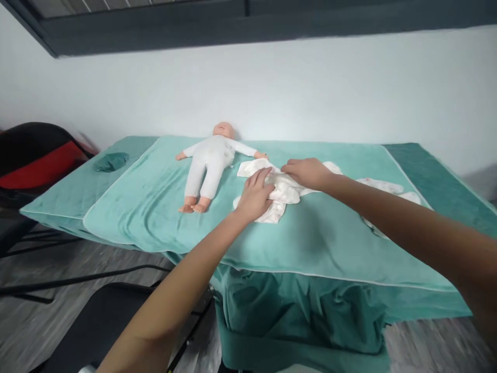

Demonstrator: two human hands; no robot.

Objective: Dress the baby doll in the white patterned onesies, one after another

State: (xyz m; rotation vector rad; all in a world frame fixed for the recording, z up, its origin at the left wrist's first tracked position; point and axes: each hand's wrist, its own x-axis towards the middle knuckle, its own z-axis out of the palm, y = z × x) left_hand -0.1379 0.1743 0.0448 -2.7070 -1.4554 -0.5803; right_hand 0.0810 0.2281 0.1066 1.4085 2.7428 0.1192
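Note:
A rumpled white baby garment lies on the green bed cover, partly hidden under my hands. My left hand rests on its left side, fingers stretched out and thumb apart. On the upper part of the cloth, my right hand has its fingers bent together, pinching the fabric. To the left, a baby doll in a white suit lies on its back with its arms spread. One doll hand is close to the garment's upper left corner.
More white baby clothing lies to the right, partly behind my right forearm. The green-covered bed has a face hole at its left end and a wall behind. Black chairs stand at the front left.

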